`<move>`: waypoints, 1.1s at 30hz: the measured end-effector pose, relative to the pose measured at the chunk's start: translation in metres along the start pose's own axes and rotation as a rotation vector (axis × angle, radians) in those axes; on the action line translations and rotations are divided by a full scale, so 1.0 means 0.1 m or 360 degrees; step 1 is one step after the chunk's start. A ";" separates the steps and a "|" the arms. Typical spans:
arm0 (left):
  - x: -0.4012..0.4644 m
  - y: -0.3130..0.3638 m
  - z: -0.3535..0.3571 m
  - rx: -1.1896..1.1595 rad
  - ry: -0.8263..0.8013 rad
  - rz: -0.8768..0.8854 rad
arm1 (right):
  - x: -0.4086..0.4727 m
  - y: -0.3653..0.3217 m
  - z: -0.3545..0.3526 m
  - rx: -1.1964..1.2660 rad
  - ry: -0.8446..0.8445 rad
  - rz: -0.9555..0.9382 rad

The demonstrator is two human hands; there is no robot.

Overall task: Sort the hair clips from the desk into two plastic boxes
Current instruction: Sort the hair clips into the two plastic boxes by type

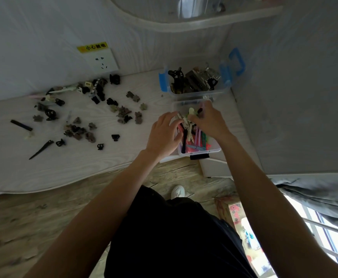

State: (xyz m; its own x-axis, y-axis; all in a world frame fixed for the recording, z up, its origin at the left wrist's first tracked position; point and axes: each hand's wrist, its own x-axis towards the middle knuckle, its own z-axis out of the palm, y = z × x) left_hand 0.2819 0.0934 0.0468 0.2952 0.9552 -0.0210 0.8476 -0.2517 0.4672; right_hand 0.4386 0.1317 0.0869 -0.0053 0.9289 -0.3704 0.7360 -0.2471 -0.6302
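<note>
Several small black and brown hair clips [77,117] lie scattered over the white desk [67,167]. At the desk's right end stand two clear plastic boxes. The far box [196,93], with blue latches, holds dark claw clips. The near box [202,151] holds long pink, green and white clips. Both hands hover over the near box. My left hand [164,135] and my right hand [208,121] together grip a bundle of long white and black clips [186,123] at the box's left side.
A wall socket [103,60] with a yellow label sits on the wall behind the desk. A grey wall closes the right side. A shelf hangs above. Below are a wooden floor, my dark trousers and a white shoe [177,191].
</note>
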 end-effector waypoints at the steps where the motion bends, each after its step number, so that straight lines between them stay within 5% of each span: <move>1: 0.00 -0.01 0.02 -0.0019 -0.0019 -0.0006 | 0.01 0.00 0.01 -0.0037 -0.0022 -0.0028; 6: -0.01 -0.10 -0.02 -0.0336 0.0038 0.0068 | -0.11 0.01 0.08 -0.0208 0.0080 -0.0107; 10: -0.12 -0.37 -0.27 -0.0527 0.0390 0.0029 | -0.28 -0.29 0.25 -0.0122 0.0346 -0.0371; 15: -0.68 -1.32 -0.72 -0.0495 0.0838 -0.0405 | -0.15 -1.02 1.01 -0.0186 -0.0053 -0.0758; 18: -1.21 -2.04 -0.93 -0.0316 0.0777 -0.0841 | 0.02 -1.41 1.55 -0.0260 -0.0368 -0.0867; 22: -1.62 -2.71 -1.06 -0.0084 0.0375 -0.1172 | 0.31 -1.74 2.05 -0.0455 -0.0450 -0.0903; 29: -1.71 -3.17 -1.10 -0.0018 0.0107 -0.0967 | 0.96 -2.23 2.42 -0.0837 -0.0064 -0.0869; 33: -1.70 -3.27 -1.25 -0.0225 0.0312 -0.0953 | 1.24 -2.26 2.40 -0.0949 -0.0086 -0.0752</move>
State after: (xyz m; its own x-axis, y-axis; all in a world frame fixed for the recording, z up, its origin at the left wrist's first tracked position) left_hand -0.1004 0.0328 0.0083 -0.3084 0.9379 -0.1588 0.7701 0.3441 0.5371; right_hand 0.1094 0.2364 0.0195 -0.4323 0.8803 -0.1952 0.8882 0.3784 -0.2607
